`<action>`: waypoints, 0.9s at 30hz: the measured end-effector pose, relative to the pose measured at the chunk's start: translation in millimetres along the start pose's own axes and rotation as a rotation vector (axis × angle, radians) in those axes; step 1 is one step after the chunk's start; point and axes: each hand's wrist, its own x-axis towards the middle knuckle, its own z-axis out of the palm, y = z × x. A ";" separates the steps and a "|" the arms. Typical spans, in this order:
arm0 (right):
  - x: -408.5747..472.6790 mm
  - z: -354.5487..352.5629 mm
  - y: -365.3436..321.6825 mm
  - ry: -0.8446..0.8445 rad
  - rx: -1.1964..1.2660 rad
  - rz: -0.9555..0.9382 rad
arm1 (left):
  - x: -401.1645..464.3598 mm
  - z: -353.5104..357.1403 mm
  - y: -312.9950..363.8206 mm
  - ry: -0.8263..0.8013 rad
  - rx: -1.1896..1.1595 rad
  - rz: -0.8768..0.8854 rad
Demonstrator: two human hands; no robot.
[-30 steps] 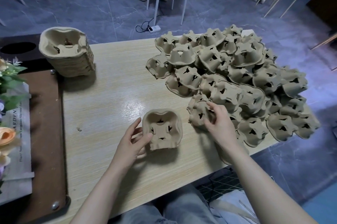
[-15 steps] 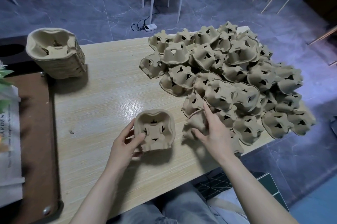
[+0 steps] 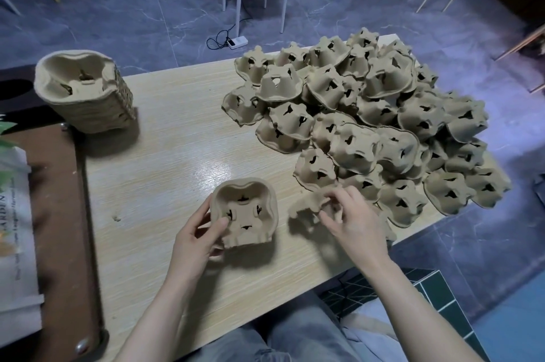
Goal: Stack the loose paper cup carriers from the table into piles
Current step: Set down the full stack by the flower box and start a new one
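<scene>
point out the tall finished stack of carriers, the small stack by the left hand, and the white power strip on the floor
tall stack of brown pulp cup carriers [image 3: 88,96], head view, side wall
small brown carrier stack [image 3: 246,214], head view, top tray centre
white power strip [image 3: 237,42], head view, body

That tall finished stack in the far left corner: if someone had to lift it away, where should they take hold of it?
Probably low on the tall stack's ribbed side walls, one hand from the left and one from the right. Many nested carriers form the column, so gripping only the top rim would likely lift off a few and leave the rest. It appears to lean slightly, so holding both sides near the base should keep it together.
</scene>
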 end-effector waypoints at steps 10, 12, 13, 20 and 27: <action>-22.3 -21.4 -10.8 0.182 0.421 0.050 | 1.4 -3.3 -3.8 -0.105 0.116 0.076; -22.8 -25.6 -18.8 0.187 0.544 0.037 | 0.8 -4.4 -3.7 -0.134 0.168 0.115; -22.5 -27.1 -22.5 0.180 0.588 0.020 | 0.7 -5.0 -3.5 -0.144 0.180 0.126; -16.6 -11.8 -52.1 -0.020 0.768 -0.114 | 5.4 -12.5 -0.1 -0.143 0.158 0.124; -17.1 12.2 -62.5 -0.166 0.646 -0.182 | 9.1 -17.7 -5.6 -0.170 0.174 0.089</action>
